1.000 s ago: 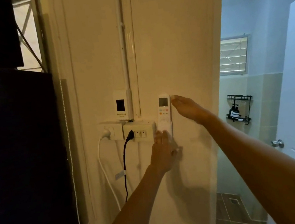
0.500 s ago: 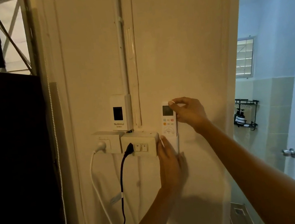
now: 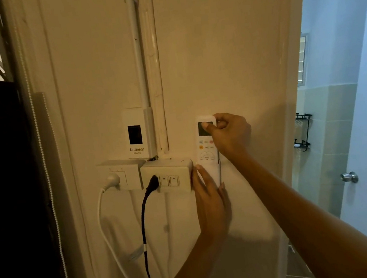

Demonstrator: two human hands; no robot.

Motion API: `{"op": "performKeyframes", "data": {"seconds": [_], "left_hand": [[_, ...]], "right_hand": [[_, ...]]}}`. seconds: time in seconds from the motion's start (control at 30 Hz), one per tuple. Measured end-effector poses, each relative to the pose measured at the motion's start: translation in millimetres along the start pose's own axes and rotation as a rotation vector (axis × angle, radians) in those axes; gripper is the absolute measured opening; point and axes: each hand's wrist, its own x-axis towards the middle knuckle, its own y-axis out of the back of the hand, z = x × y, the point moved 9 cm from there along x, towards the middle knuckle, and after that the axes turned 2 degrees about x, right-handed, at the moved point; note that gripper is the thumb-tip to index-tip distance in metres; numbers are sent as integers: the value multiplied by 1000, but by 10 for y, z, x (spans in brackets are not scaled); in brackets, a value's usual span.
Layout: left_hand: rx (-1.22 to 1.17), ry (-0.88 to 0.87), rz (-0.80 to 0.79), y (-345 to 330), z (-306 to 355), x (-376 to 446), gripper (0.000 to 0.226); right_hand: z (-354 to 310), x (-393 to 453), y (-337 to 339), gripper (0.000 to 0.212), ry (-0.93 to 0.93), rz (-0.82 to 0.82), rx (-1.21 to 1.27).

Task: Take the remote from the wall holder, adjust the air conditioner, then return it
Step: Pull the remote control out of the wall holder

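A white air-conditioner remote [image 3: 206,152] stands upright in a white wall holder [image 3: 217,174] on the cream wall, right of the switch box. My right hand [image 3: 228,133] pinches the remote's top end, thumb across its dark screen and fingers behind. My left hand [image 3: 210,202] lies flat against the wall and the holder's lower part, fingers pointing up. The remote's lower half sits inside the holder, partly hidden by my left hand.
A switch box [image 3: 167,175] with a black plug and cord [image 3: 143,224], a socket [image 3: 121,174] with a white plug, and a National breaker [image 3: 138,136] sit left of the remote. A dark panel [image 3: 4,195] fills the left. A white door with a knob [image 3: 349,177] is at right.
My right hand went from an open reach beside the remote to a pinch on its top. My left hand slid up against the holder. The view moved closer to the wall.
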Motion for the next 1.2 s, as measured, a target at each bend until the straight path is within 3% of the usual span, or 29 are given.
{"op": "performKeyframes", "data": {"seconds": [0.3, 0.5, 0.6, 0.73, 0.93, 1.2], "left_hand": [[47, -56, -23, 70, 64, 19, 73], [91, -37, -69, 51, 101, 46, 76], [106, -49, -72, 52, 104, 57, 77], [117, -40, -75, 91, 108, 45, 74], [-21, -60, -107, 216, 143, 27, 65], [-522, 167, -145, 577, 44, 69, 36]], "right_hand": [[-148, 133, 36, 17, 93, 68, -29], [-325, 394, 55, 9, 128, 5, 13], [-348, 421, 123, 22, 127, 30, 26], [-384, 489, 305, 23, 95, 64, 55], [-326, 456, 566, 17, 40, 103, 80], [-60, 225, 438, 19, -139, -177, 115]]}}
